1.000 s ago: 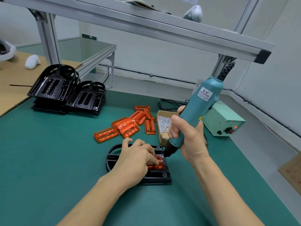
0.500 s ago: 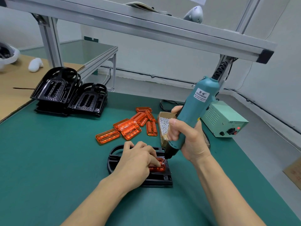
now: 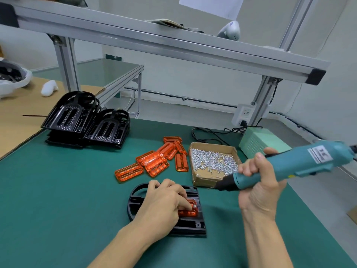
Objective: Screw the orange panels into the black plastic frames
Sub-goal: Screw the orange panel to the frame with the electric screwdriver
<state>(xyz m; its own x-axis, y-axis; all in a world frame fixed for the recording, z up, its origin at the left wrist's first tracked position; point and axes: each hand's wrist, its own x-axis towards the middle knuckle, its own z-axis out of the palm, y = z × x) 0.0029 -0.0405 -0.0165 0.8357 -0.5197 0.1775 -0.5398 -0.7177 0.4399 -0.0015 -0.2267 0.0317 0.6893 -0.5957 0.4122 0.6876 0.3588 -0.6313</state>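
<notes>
On the bench (image 3: 58,190), left hand (image 3: 164,202) presses the orange panel (image 3: 190,209) into its frame (image 3: 193,227); right hand (image 3: 257,188) wraps the screwdriver (image 3: 286,167); panel looks light, stiff, slippery; steady its edges.

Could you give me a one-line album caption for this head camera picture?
Left hand presses an orange panel into a black frame while the right hand holds an electric screwdriver beside a box of screws.
</notes>
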